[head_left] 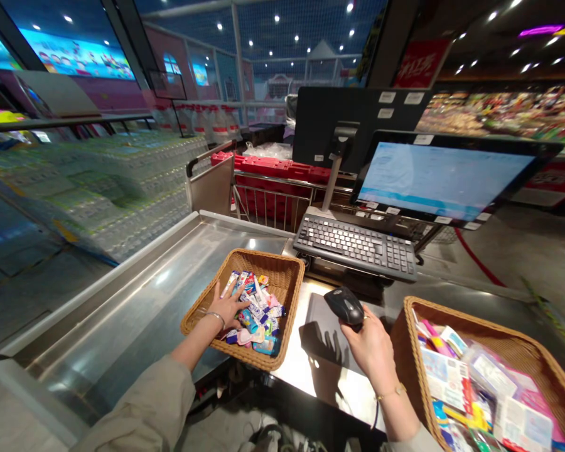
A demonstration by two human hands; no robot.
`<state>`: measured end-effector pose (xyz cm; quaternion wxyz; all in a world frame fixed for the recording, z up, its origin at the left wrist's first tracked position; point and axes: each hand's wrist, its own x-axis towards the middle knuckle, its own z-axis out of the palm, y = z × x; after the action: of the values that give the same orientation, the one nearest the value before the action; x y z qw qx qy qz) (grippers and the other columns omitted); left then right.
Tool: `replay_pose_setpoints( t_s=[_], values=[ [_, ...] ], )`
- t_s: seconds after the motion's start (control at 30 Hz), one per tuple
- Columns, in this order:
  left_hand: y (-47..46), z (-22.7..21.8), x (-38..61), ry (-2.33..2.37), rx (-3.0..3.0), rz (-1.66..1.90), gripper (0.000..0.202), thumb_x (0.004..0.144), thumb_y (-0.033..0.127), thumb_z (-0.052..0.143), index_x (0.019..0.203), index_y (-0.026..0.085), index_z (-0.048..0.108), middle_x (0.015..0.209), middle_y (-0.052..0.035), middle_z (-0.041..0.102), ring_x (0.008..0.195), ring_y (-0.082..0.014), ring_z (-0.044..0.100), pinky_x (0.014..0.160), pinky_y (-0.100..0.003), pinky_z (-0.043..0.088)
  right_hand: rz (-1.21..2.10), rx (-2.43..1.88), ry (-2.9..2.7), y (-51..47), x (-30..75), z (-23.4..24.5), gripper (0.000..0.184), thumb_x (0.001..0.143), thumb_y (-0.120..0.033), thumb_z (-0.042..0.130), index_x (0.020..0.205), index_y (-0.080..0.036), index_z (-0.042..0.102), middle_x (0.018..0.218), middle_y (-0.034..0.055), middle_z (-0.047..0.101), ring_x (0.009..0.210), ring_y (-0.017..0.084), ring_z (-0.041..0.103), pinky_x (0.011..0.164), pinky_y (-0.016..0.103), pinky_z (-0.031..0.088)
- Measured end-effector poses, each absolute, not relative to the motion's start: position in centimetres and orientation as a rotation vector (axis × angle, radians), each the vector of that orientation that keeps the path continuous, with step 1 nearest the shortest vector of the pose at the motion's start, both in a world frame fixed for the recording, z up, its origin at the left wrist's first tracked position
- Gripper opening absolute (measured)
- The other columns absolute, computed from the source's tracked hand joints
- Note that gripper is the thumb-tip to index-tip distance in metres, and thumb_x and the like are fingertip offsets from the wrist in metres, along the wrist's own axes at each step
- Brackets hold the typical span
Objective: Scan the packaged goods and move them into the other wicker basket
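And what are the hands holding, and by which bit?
The right hand holds the mouse by its near end. The left hand is spread over small packets in a basket; whether it grips one can't be told.

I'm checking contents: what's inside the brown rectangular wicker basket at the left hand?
The brown wicker basket holds small, multicoloured packaged items; the bare left hand covers some, and anything beneath them is hidden.
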<state>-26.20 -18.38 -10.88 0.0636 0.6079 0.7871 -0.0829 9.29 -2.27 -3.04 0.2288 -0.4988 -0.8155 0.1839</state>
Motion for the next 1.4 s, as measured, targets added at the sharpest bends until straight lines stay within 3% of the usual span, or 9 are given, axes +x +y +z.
replay_pose_setpoints(
  t_s=[0.27, 0.5, 0.8, 1.1, 1.4],
  values=[
    [-17.7, -10.5, -26.0, 2.174, 2.000, -0.302, 0.050, 0.061, 0.029, 0.082, 0.108, 0.037, 0.067, 0.143, -0.0065, 0.050, 0.143, -0.0365, 0.022, 0.105, -0.069, -0.012, 0.508, -1.372, -2.208, -2.4, 9.4, -3.1, 0.030, 0.072, -0.033, 0.052, 0.093, -0.018, 0.067, 0.111, 0.0116, 0.068, 0.114, 0.028, 0.059, 0.093, 0.039, 0.047],
    [-17.1, -11.2, -26.6, 2.011, 2.064, -0.223, 0.033, 0.068, 0.029, 0.074, 0.101, 0.032, 0.069, 0.128, -0.0030, 0.062, 0.142, -0.0308, 0.026, 0.110, -0.060, -0.015, 0.519, -1.404, -2.203, -2.6, 9.9, -2.8, 0.029, 0.074, -0.034, 0.052, 0.091, -0.017, 0.068, 0.116, 0.0129, 0.066, 0.110, 0.028, 0.060, 0.091, 0.039, 0.049],
    [-16.9, -11.0, -26.7, 1.907, 2.207, -0.203, 0.019, 0.071, 0.038, 0.071, 0.086, 0.026, 0.070, 0.109, -0.0031, 0.070, 0.136, -0.0294, 0.037, 0.112, -0.056, -0.015, 0.508, -1.413, -2.227, -2.9, 9.9, -2.9, 0.033, 0.077, -0.036, 0.051, 0.096, -0.014, 0.067, 0.120, 0.0149, 0.064, 0.110, 0.028, 0.061, 0.088, 0.038, 0.049],
    [-15.4, -9.3, -25.9, 2.249, 2.157, 0.087, 0.025, 0.078, 0.040, 0.065, 0.100, 0.029, 0.070, 0.129, -0.0028, 0.063, 0.134, -0.0304, 0.041, 0.111, -0.063, -0.014, 0.458, -1.416, -2.245, -3.0, 10.1, -2.8, 0.036, 0.078, -0.035, 0.050, 0.100, -0.013, 0.067, 0.122, 0.0144, 0.063, 0.114, 0.029, 0.058, 0.091, 0.039, 0.049],
    [-13.7, -10.8, -26.7, 2.399, 1.969, 0.081, 0.018, 0.081, 0.038, 0.063, 0.095, 0.030, 0.071, 0.131, -0.0056, 0.061, 0.136, -0.0329, 0.038, 0.104, -0.071, -0.017, 0.429, -1.446, -2.252, -3.0, 10.4, -3.0, 0.036, 0.078, -0.034, 0.051, 0.100, -0.011, 0.068, 0.124, 0.0196, 0.061, 0.117, 0.032, 0.057, 0.093, 0.041, 0.049]
  ],
)
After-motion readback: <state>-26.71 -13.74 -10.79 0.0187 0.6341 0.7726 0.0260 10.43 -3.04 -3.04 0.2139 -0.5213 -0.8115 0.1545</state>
